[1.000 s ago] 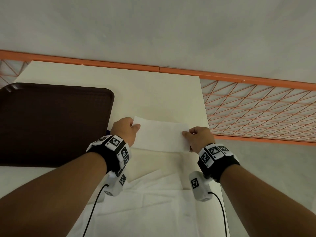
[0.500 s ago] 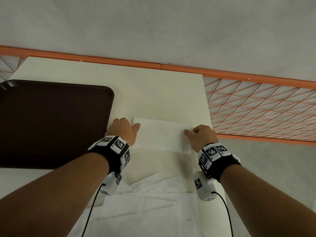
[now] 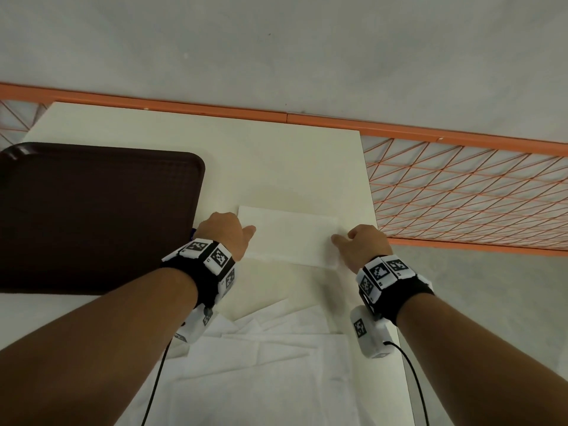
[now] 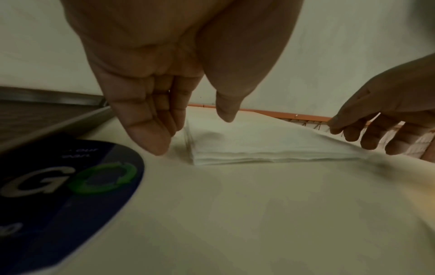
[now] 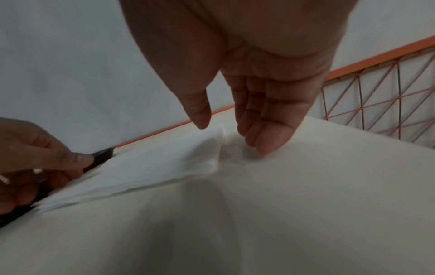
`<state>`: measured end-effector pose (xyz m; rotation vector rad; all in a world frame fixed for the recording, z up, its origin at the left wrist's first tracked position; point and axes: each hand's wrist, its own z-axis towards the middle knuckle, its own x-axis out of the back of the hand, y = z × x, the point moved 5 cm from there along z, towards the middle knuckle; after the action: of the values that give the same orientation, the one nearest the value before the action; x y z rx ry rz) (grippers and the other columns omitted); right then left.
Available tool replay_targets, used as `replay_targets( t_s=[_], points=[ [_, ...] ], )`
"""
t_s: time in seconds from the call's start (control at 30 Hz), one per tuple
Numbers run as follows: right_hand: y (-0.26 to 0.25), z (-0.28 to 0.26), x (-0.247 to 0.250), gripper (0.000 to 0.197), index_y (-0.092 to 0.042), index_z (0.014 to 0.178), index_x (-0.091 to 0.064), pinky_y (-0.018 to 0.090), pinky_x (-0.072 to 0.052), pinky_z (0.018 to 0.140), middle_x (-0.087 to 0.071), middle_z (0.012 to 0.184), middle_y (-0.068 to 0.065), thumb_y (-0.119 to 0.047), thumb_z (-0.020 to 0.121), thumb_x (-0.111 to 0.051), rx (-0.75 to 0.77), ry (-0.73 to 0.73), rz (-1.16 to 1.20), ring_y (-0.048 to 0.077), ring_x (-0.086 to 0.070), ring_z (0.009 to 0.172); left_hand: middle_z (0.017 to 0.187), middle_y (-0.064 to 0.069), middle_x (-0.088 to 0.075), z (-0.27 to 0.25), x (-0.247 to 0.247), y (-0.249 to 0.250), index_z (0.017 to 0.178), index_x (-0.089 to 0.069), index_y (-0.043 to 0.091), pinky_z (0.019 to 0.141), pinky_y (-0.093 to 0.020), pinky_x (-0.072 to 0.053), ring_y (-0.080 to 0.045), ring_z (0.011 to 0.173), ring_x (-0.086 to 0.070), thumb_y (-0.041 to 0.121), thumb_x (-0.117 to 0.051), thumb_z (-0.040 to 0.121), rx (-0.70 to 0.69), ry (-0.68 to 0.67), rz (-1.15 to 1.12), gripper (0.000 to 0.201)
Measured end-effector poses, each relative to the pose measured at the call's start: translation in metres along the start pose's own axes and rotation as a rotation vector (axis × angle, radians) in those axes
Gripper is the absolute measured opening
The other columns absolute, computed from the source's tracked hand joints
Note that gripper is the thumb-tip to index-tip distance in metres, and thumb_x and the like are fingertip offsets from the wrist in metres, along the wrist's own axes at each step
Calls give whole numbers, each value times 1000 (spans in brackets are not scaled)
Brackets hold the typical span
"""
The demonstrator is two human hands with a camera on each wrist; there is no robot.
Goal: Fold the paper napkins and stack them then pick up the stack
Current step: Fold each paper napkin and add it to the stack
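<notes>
A folded stack of white paper napkins (image 3: 289, 238) (image 4: 259, 147) (image 5: 164, 167) lies flat on the cream table (image 3: 276, 167). My left hand (image 3: 229, 232) (image 4: 193, 134) stands at the stack's left end, with straight fingers pointing down at the table and the thumb hovering over the napkins. At the right end is my right hand (image 3: 364, 242) (image 5: 231, 137). Its fingertips touch the table beside the stack and its thumb floats just above the corner. Neither hand pinches the paper. Several unfolded napkins (image 3: 264, 364) lie near me.
A dark brown tray (image 3: 92, 216) lies to the left of the stack, close to my left hand. A dark blue label reading "GO" (image 4: 58, 186) is on the table by the left wrist. An orange wire grid (image 3: 467, 195) runs past the table's right edge.
The folded napkins, held up between both hands a second ago, have come down flat on the table. Both thumbs have lifted off the paper and the fingers have straightened.
</notes>
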<state>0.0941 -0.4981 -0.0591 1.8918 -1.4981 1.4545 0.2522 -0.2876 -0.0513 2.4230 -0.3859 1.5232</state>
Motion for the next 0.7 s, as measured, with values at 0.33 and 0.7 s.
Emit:
replay_targets(
  t_s=[0.33, 0.7],
  points=[
    [10, -153, -40, 24, -25, 106, -65, 21, -45, 77, -61, 93, -10, -40, 87, -63, 502, -248, -102, 12, -58, 89, 94, 7, -65, -102, -20, -39, 93, -63, 26, 82, -31, -51, -15, 87, -61, 48, -58, 87, -315, -72, -142, 24],
    [-5, -198, -86, 58, -25, 129, -46, 42, -36, 98, -51, 126, -1, -51, 81, -66, 658, -291, -557, 24, -43, 118, 134, 6, -47, -180, -82, -55, 135, -47, 26, 104, -30, -38, -15, 124, -46, 42, -61, 88, -456, -286, -36, 51]
  ],
)
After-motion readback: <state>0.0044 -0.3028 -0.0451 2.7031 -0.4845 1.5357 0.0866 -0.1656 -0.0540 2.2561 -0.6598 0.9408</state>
